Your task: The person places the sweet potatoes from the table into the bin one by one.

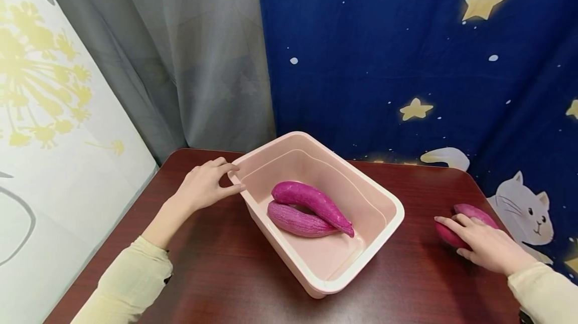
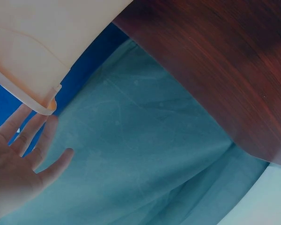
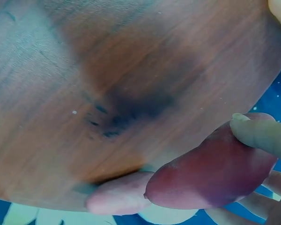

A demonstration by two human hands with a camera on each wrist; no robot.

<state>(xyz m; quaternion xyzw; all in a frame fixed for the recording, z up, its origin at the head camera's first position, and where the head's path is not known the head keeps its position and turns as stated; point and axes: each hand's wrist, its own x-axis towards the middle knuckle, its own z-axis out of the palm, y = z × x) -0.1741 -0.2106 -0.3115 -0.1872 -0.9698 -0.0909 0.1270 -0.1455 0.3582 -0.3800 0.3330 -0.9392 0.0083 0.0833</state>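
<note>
The purple sweet potato (image 1: 465, 223) lies on the dark wooden table (image 1: 226, 274) near its right edge, well apart from the pink tub (image 1: 388, 198). Your right hand (image 1: 485, 244) lies over it with the fingers curled down around it; in the right wrist view a fingertip (image 3: 257, 131) presses on the top of the sweet potato (image 3: 215, 168) and another finger sits at its lower end against the table (image 3: 107, 70), so you have it in a loose grasp while it rests on the wood.

Your left hand (image 1: 205, 183) is at the far left corner of the pink tub, fingers nearly straight and touching the rim. From the left wrist view the palm (image 2: 14, 164) is spread open just beside that corner (image 2: 42, 105), holding nothing.

Inside the tub two more purple sweet potatoes lie touching, the upper one (image 1: 311, 203) resting across the lower one (image 1: 295, 219). Behind the table hang a grey curtain (image 1: 189, 53) and a blue starry cloth (image 1: 406, 53).
</note>
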